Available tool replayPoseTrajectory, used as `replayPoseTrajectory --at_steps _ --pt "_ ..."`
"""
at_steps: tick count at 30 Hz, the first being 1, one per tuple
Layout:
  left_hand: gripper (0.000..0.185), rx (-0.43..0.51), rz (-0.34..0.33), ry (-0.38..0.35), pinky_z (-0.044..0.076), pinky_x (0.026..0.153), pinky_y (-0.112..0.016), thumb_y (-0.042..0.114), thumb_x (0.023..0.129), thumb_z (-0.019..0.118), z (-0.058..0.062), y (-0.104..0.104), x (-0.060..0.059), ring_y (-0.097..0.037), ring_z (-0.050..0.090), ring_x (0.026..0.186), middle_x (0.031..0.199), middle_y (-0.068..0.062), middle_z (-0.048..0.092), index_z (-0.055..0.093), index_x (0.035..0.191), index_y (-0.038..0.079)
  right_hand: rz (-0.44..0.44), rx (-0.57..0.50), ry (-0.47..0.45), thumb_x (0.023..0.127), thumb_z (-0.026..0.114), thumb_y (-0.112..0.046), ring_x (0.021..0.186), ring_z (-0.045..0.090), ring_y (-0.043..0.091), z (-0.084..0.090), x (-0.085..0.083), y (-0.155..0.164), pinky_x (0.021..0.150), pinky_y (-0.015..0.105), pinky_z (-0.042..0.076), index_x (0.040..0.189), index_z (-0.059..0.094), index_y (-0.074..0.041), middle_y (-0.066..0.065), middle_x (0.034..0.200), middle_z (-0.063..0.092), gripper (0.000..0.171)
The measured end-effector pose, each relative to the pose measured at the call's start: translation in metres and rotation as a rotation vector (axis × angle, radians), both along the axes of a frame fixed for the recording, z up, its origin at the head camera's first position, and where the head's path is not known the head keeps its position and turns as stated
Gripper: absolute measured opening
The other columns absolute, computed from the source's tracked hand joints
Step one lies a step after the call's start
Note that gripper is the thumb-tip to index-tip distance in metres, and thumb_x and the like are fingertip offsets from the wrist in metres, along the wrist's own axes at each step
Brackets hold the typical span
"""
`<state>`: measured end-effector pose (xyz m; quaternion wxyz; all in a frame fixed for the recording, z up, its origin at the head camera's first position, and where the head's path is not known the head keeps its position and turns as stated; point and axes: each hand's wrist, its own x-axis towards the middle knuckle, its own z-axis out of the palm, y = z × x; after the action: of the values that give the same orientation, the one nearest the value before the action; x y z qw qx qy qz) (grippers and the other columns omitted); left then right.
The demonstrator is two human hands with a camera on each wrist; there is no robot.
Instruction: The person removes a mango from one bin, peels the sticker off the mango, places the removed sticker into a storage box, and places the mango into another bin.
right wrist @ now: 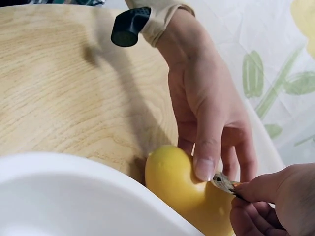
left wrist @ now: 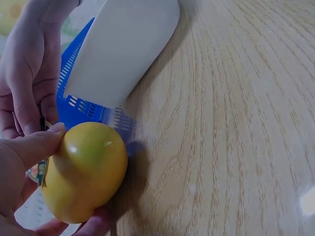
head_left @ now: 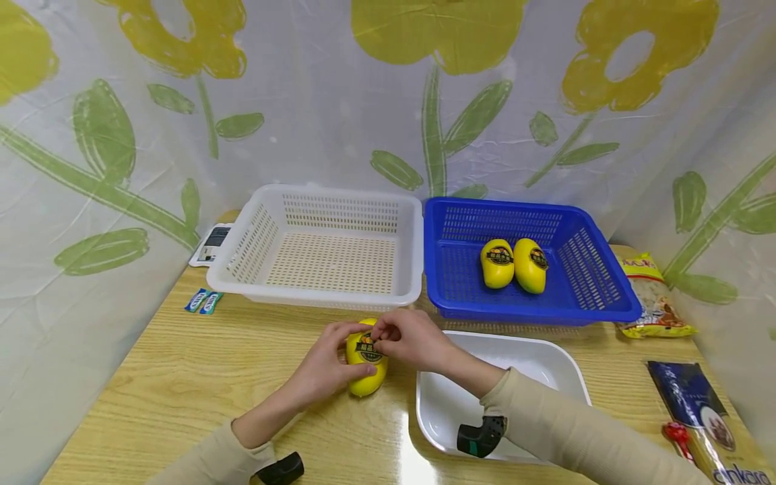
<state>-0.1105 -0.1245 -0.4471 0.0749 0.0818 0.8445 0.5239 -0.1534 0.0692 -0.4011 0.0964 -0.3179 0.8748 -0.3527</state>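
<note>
Head view: left hand (head_left: 324,367) grips yellow mango (head_left: 366,367); right hand (head_left: 409,340) pinches its sticker (head_left: 368,347).

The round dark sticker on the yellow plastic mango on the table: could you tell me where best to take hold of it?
Pinch the round dark sticker at its lifted right edge, coming from the right, as the right hand does; the left hand steadies the yellow plastic mango from the left.

- Your wooden table (head_left: 182,377) carries a white basket (head_left: 321,246) touching a blue basket (head_left: 527,263) at the back.
- A white tray (head_left: 545,364) lies near you.
- Two small packets (head_left: 203,300) sit left; snack bags (head_left: 655,296) lie right.
- The yellow mango (head_left: 366,380) rests on it.
</note>
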Motion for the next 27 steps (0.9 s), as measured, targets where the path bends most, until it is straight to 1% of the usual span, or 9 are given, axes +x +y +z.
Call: replayPoseTrajectory --at_steps 3,7,9,12,15,19,22,24,27 --pt "0.06 -0.01 -0.003 0.007 0.046 0.098 -0.049 0.021 0.075 0.086 0.001 0.001 0.0 -0.032 0.052 0.117 0.131 -0.016 0.047 0.061 0.129 0.011 -0.008 -0.021 0.014 0.084 0.074 -0.007 0.073 0.062 0.005 0.001 0.003 0.001 0.07 0.023 0.052 0.089 0.07 -0.009 -0.005 0.08 0.068 0.006" --pt "0.061 -0.023 -0.004 -0.001 0.045 0.098 -0.05 0.022 0.075 0.086 0.002 0.002 0.0 -0.032 0.052 0.116 0.131 -0.016 0.047 0.061 0.129 0.012 -0.016 -0.042 0.04 0.085 0.074 -0.007 0.074 0.061 0.005 0.002 0.007 0.003 0.07 0.024 0.053 0.089 0.07 -0.009 -0.005 0.082 0.067 0.007" --pt "0.063 -0.026 0.002 -0.014 0.046 0.098 -0.05 0.022 0.075 0.086 0.002 0.002 0.0 -0.032 0.052 0.116 0.131 -0.015 0.047 0.06 0.13 0.011 -0.034 -0.053 0.062 0.085 0.074 -0.007 0.075 0.06 0.005 0.003 0.009 0.005 0.07 0.023 0.053 0.089 0.07 -0.01 -0.005 0.083 0.066 0.006" --pt "0.064 -0.022 0.009 -0.029 0.049 0.095 -0.048 0.021 0.075 0.086 0.002 0.001 0.001 -0.033 0.054 0.115 0.13 -0.015 0.048 0.058 0.132 0.011 -0.07 -0.079 0.077 0.085 0.074 -0.009 0.075 0.06 0.006 0.01 0.01 0.009 0.07 0.022 0.052 0.09 0.07 -0.012 -0.005 0.084 0.065 0.007" --pt "0.062 -0.021 0.015 -0.04 0.05 0.093 -0.047 0.019 0.075 0.086 0.001 0.001 0.0 -0.033 0.054 0.113 0.128 -0.014 0.048 0.059 0.131 0.014 -0.086 -0.121 0.026 0.087 0.074 -0.011 0.078 0.061 0.006 0.019 0.013 0.018 0.071 0.022 0.053 0.092 0.07 -0.013 -0.005 0.088 0.065 0.007" --pt "0.059 -0.015 0.018 -0.042 0.052 0.089 -0.044 0.015 0.075 0.086 0.001 0.0 0.0 -0.034 0.055 0.113 0.129 -0.014 0.047 0.061 0.129 0.019 -0.061 -0.161 -0.055 0.089 0.072 -0.014 0.081 0.062 0.007 0.026 0.018 0.033 0.072 0.024 0.055 0.099 0.07 -0.013 -0.004 0.095 0.064 0.01" --pt "0.059 -0.003 0.018 -0.039 0.055 0.083 -0.041 0.016 0.075 0.086 0.001 0.0 0.0 -0.036 0.056 0.111 0.131 -0.017 0.046 0.061 0.129 0.018 -0.061 -0.163 -0.079 0.09 0.071 -0.016 0.083 0.063 0.007 0.03 0.021 0.047 0.072 0.026 0.054 0.104 0.071 -0.015 -0.006 0.098 0.064 0.014" --pt "0.059 0.001 0.015 -0.035 0.055 0.08 -0.039 0.017 0.075 0.086 0.001 0.0 0.0 -0.037 0.057 0.109 0.131 -0.018 0.046 0.061 0.129 0.017 -0.075 -0.157 -0.103 0.092 0.07 -0.018 0.082 0.063 0.008 0.031 0.023 0.056 0.073 0.026 0.054 0.108 0.071 -0.016 -0.007 0.097 0.065 0.016" --pt "0.059 0.001 0.015 -0.04 0.056 0.078 -0.038 0.016 0.075 0.086 0.002 0.0 0.0 -0.037 0.057 0.109 0.132 -0.019 0.046 0.061 0.129 0.016 -0.106 -0.167 -0.156 0.093 0.068 -0.019 0.082 0.062 0.012 0.03 0.025 0.071 0.075 0.027 0.054 0.112 0.071 -0.017 -0.005 0.094 0.066 0.019"
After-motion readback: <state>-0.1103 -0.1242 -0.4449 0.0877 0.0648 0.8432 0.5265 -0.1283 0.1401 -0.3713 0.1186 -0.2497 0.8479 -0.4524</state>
